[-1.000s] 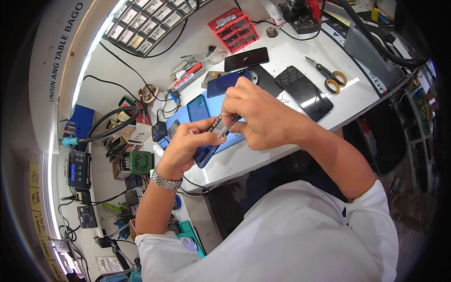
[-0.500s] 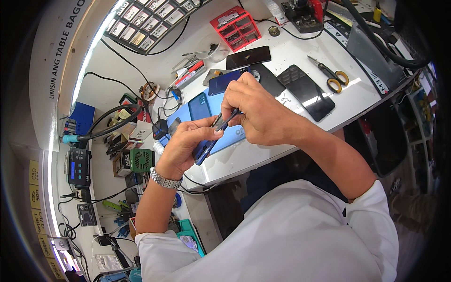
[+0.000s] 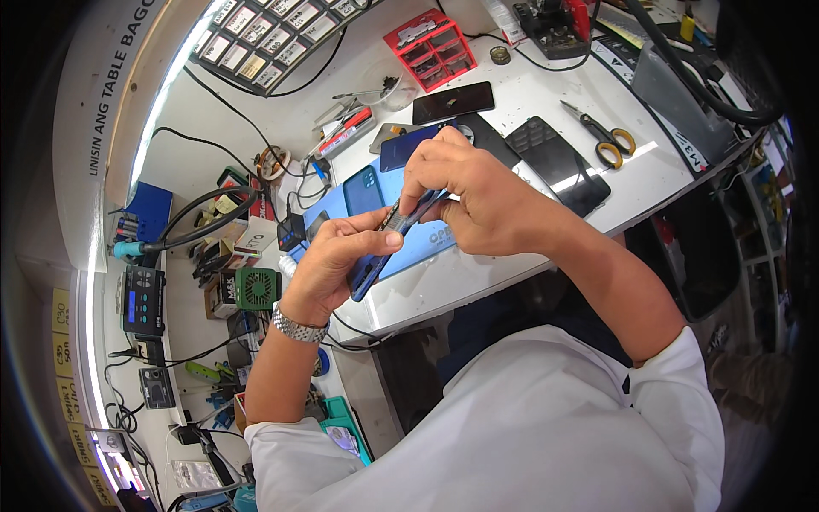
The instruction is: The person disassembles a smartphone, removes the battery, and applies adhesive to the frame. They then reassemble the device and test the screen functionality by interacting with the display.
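A blue phone body [image 3: 367, 271] is held near the centre of the frame, above the light-blue mat [image 3: 411, 258] on the white table [image 3: 503, 277]. Its long axis slants, one end toward the lower left and the other toward the upper right; which end is its top cannot be told.

It lies between the person's two hands. The left hand [image 3: 341, 254], at its left, grips it, thumb laid across the near face and fingers behind. The right hand [image 3: 478, 200] is at the upper-right end, thumb and forefinger drawn close together there; whether they pinch the phone's edge or some small piece cannot be told.

The body has a glossy, deep-blue edge, and a strip of dark and silvery inner parts shows beside the left thumb. The fingers hide much of the rest.
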The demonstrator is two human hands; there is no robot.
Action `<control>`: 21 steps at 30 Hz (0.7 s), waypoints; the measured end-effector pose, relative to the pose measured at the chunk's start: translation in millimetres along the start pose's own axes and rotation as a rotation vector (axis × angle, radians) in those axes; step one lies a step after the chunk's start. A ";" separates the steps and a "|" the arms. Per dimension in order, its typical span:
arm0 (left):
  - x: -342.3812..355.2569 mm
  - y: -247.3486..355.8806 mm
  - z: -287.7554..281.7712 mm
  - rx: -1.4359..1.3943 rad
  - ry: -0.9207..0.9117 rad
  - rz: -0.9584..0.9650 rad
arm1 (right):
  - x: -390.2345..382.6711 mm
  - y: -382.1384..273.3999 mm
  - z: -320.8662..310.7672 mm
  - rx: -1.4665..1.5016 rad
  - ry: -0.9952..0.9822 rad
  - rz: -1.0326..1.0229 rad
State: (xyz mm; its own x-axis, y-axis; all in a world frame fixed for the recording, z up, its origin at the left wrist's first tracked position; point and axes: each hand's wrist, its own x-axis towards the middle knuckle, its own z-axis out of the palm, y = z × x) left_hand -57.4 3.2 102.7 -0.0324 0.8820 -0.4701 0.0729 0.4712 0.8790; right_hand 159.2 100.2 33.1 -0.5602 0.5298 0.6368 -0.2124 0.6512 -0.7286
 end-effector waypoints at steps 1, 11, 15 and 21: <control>-0.5 0.2 -0.7 -0.006 -0.010 -0.003 | 0.7 0.0 -1.5 -0.001 0.002 0.004; 1.3 -2.9 -14.0 -0.096 -0.100 -0.036 | -0.9 -1.3 -1.6 0.035 0.021 -0.011; 1.4 -1.5 -9.2 -0.067 -0.066 0.001 | -1.6 -0.9 1.3 -0.037 0.030 -0.054; 2.6 -0.6 -12.2 -0.085 -0.073 -0.013 | -1.8 -1.0 3.8 -0.051 0.058 -0.120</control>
State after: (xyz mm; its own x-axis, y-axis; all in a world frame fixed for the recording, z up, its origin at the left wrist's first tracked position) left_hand -69.7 5.3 101.9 0.0400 0.8743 -0.4837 -0.0123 0.4845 0.8747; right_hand 157.4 96.5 31.7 -0.4854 0.4763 0.7332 -0.2333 0.7376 -0.6336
